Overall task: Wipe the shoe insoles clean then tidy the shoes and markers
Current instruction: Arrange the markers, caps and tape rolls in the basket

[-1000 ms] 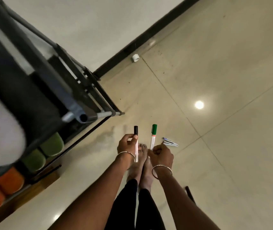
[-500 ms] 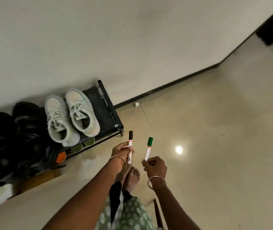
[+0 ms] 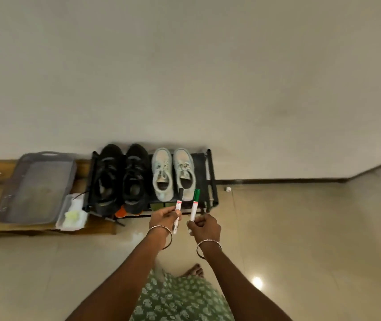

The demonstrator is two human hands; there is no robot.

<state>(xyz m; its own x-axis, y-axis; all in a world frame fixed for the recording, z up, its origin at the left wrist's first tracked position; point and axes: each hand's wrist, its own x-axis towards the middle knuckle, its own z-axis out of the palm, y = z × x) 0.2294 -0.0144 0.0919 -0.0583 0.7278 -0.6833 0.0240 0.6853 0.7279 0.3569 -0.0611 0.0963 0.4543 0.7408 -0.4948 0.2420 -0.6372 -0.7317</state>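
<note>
- Change: a second ago the person was crouched low over the floor. Now they stand facing the shoe rack [image 3: 211,172] by the far wall, and the whole rack has come into view.
- Left hand [image 3: 165,216]: grip clenched round the black-capped marker [image 3: 179,203], cap up, same as before.
- Right hand [image 3: 205,227]: grip clenched round the green-capped marker [image 3: 195,201], cap up, just right of the other marker and not touching it.
- Both markers have come up off floor level and are held near the rack's front edge.
- Black shoes [image 3: 120,179] and pale shoes [image 3: 173,173] sit side by side on the rack top, toes to the wall.
- Meaning, as I judge it: shoes look tidied and markers collected, so only stowing the markers is left.
- A low wooden table [image 3: 99,228] to the left carries a grey tray or case [image 3: 34,188], too blurred to tell which. A white packet [image 3: 72,213] lies beside it.
- Hard to see: the shoe insides are dark, so I cannot tell if the insoles are clean.
- The lower shelf is mostly hidden, with only orange [image 3: 121,213] and green [image 3: 157,206] bits peeking out.
- Things at the far left edge are cut off.
- The small item that lay on the floor earlier is out of view now.
</note>
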